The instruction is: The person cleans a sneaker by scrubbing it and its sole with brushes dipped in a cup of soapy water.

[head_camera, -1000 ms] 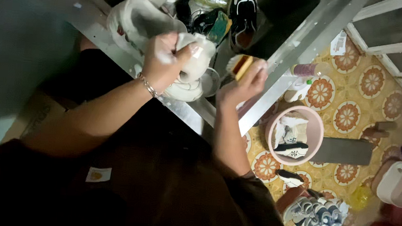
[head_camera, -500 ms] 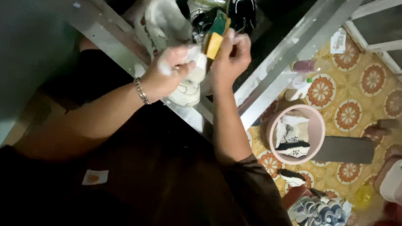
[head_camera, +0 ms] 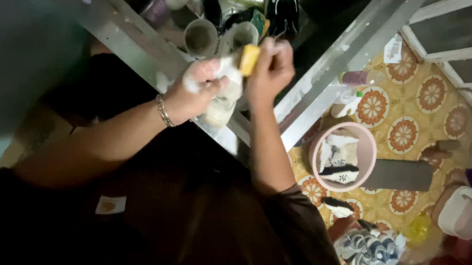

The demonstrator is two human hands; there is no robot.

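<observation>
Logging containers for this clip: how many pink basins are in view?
1: a pink basin on the patterned floor tiles, right of the person's right hand, holding shoes. Others may be hidden.

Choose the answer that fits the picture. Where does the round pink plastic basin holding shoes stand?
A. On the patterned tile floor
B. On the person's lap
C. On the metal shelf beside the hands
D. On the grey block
A: the round pink plastic basin rests directly on the floral patterned tile floor, to the right of the white metal frame and left of the grey block.
</observation>
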